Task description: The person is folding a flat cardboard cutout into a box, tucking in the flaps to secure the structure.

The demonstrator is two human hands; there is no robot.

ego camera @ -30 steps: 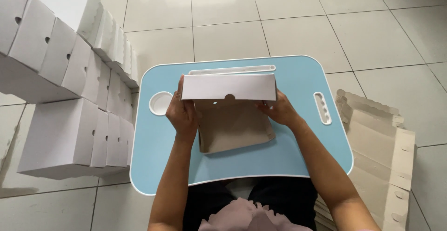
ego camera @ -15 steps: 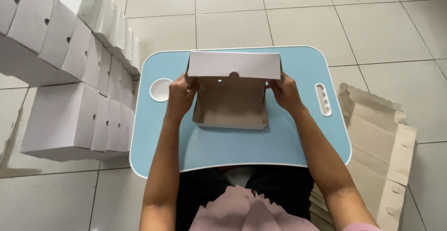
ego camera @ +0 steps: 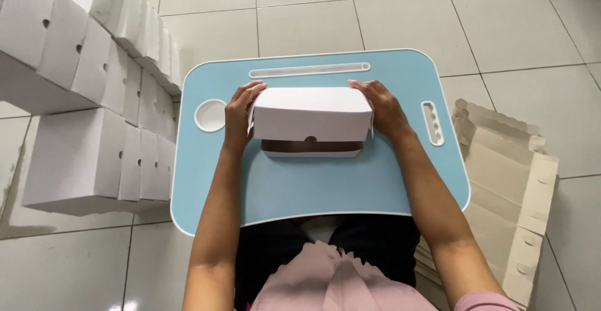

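Both hands (ego camera: pixel 241 115) flanking white box (ego camera: pixel 310 114), lid lowered

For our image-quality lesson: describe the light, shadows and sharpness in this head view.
Head view: soft, even daylight, no glare; the white box throws a faint shadow on the blue lap table; both hands look sharp; tile lines bend slightly near the edges.

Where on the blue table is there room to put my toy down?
The blue table is bare between the white box and its near edge. The middle is crowded: left hand and right hand hold the box.
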